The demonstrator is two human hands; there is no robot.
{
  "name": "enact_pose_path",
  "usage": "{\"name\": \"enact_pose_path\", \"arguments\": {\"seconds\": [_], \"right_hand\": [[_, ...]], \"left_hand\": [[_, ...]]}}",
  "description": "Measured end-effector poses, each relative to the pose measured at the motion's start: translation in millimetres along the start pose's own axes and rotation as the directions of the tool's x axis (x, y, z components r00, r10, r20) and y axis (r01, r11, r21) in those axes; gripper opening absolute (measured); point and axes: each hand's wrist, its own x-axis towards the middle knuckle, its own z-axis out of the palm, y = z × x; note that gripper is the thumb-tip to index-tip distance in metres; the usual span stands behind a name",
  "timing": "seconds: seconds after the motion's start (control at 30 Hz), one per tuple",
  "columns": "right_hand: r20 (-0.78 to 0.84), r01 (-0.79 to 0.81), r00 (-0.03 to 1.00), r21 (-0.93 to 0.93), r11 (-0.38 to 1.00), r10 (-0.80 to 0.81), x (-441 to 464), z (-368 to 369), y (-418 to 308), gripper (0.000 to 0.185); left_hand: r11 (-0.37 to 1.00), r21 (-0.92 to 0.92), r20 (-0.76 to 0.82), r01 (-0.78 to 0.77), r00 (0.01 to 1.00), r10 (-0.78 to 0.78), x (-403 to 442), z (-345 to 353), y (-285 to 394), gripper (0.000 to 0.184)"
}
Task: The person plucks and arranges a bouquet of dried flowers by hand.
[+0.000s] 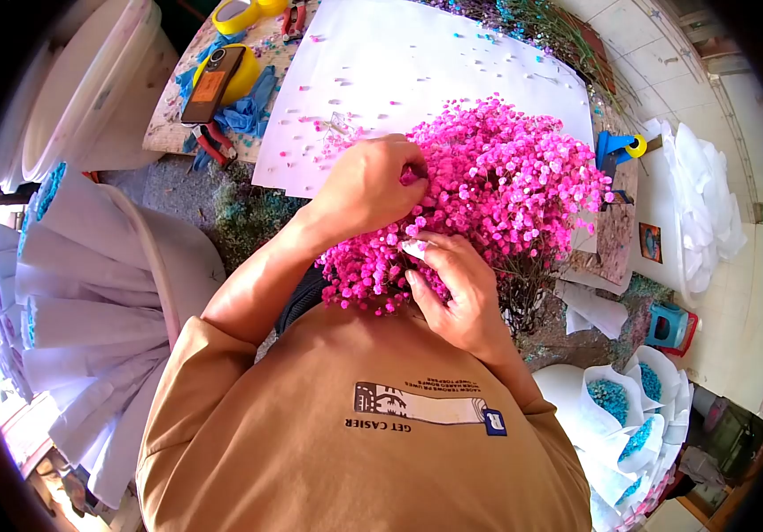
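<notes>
A large bunch of bright pink baby's breath [510, 168] leans against my body at the table edge, its thin dark stems pointing down to the right. My left hand [371, 182] is closed at the left top of the bunch, fingers curled, with some pink showing inside the curl. Lower down, my right hand [459, 288] curves its thumb and fingers around blossoms at the near side. Something whitish shows at its index fingertip; I cannot make out what. Under the bunch lies white wrapping paper [373, 62] scattered with loose petals.
On the table's left are a phone [213, 84], yellow tape [235, 16], red-handled pliers [213, 144] and blue gloves [253, 105]. A blue tape dispenser [616, 149] stands right. Tubs of wrapped bouquets flank me, left [89, 310] and right [612, 434]. A small blue stool [668, 326] is at right.
</notes>
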Motion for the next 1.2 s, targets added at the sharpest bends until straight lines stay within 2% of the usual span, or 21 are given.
{"name": "enact_pose_path", "arguments": {"seconds": [0.07,0.17,0.23,0.27,0.3,0.37,0.5,0.6,0.63,0.7,0.73,0.83,0.93,1.07,1.13,1.17,1.2], "right_hand": [[0.003,0.003,1.000,-0.006,1.000,-0.003,-1.3,0.8,1.7,0.032],[0.005,0.006,1.000,-0.008,1.000,-0.006,-2.2,1.7,3.2,0.032],[0.005,0.006,1.000,-0.003,1.000,-0.006,-2.3,2.3,3.7,0.032],[0.006,0.006,1.000,-0.007,1.000,-0.005,-2.5,2.5,3.8,0.032],[0.007,0.005,1.000,-0.011,1.000,-0.005,-2.8,2.8,3.7,0.032],[0.007,0.003,1.000,-0.006,1.000,-0.003,-1.8,3.0,2.7,0.032],[0.008,0.009,1.000,-0.004,1.000,-0.009,-0.9,3.6,3.4,0.032],[0.013,0.012,1.000,-0.009,1.000,-0.012,-1.4,5.0,4.7,0.031],[0.013,0.012,1.000,-0.009,1.000,-0.012,-1.5,4.9,4.6,0.031],[0.022,0.002,1.000,-0.015,1.000,-0.001,-2.3,4.6,3.8,0.031],[0.023,0.003,1.000,-0.015,1.000,-0.003,-2.5,4.7,3.5,0.031],[0.012,0.008,1.000,-0.010,1.000,-0.008,-2.7,5.6,3.4,0.031],[0.012,0.005,1.000,-0.013,1.000,-0.005,-3.4,5.9,3.1,0.031],[0.022,0.002,1.000,-0.017,1.000,-0.002,-2.7,4.6,1.0,0.032],[0.035,0.009,0.999,-0.013,1.000,-0.008,-2.1,4.9,1.2,0.032],[0.034,0.011,0.999,-0.009,1.000,-0.010,-2.4,5.0,1.8,0.032],[0.035,0.013,0.999,-0.005,1.000,-0.013,-2.3,5.2,1.8,0.033]], "left_hand": [[0.999,0.039,-0.019,-0.018,1.000,0.019,0.8,0.9,-0.8,0.021],[1.000,-0.002,-0.043,-0.015,0.999,0.015,0.0,-1.9,2.5,0.020],[0.932,-0.282,0.072,0.230,0.973,-0.218,-0.5,-14.1,9.2,0.020],[0.873,-0.425,0.055,0.241,0.969,-0.240,-1.7,-12.2,3.9,0.020],[0.884,-0.443,-0.029,0.149,0.983,-0.180,-1.3,-11.6,-3.4,0.019],[0.576,-0.778,0.116,0.252,0.958,-0.263,-4.6,-19.6,-15.7,0.019],[0.549,-0.802,0.166,0.235,0.971,-0.172,-14.4,-23.7,-14.7,0.019],[0.834,-0.510,0.200,0.211,0.972,-0.123,-17.6,-18.7,-17.9,0.019],[0.834,-0.510,0.200,0.211,0.972,-0.123,-18.7,-18.4,-15.2,0.019],[0.941,-0.314,0.120,0.124,0.989,-0.091,-20.8,-18.2,-3.0,0.020],[0.968,-0.238,0.081,0.078,0.995,-0.061,-19.3,-19.0,1.2,0.021],[0.981,-0.188,0.005,0.049,0.999,-0.049,-17.9,-12.7,-0.6,0.023],[0.985,-0.151,0.032,0.078,0.997,-0.074,-17.5,-12.2,-2.8,0.023],[0.988,-0.140,0.037,0.060,0.998,-0.056,-20.0,-12.5,-11.6,0.021],[0.926,-0.346,0.054,0.153,0.988,-0.143,-22.8,-19.3,-8.7,0.018],[0.925,-0.346,0.045,0.156,0.988,-0.149,-22.9,-20.9,-9.7,0.018],[0.761,-0.591,0.086,0.268,0.959,-0.271,-21.1,-22.9,-11.9,0.016]]}}
